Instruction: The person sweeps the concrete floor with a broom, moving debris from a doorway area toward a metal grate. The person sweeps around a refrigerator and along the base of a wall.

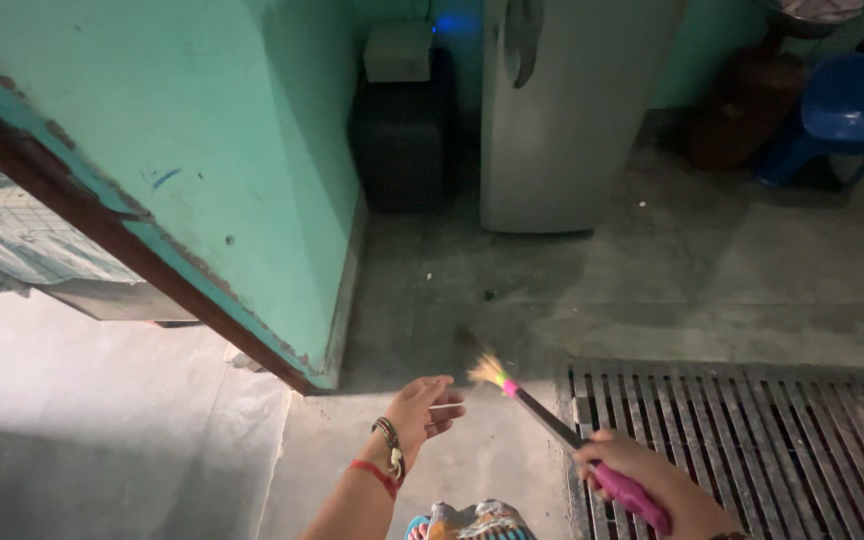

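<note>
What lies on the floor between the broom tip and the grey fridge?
In the head view, only grey concrete floor with a few small specks of debris lies between the broom tip and the fridge.

A turquoise painted wall with a brown wooden edge (pixel 202 170) fills the left. Behind it, a black box-shaped cabinet (pixel 404 140) stands left of a grey metal refrigerator (pixel 562 110). Far right at the back sits a blue plastic stool (pixel 847 105). A rusty metal floor grate (pixel 752 440) lies front right. Before it, the right hand (pixel 642 480) holds a pink-handled broom (pixel 562 430); the left hand (pixel 422 410) is just left of its bristles.
</note>
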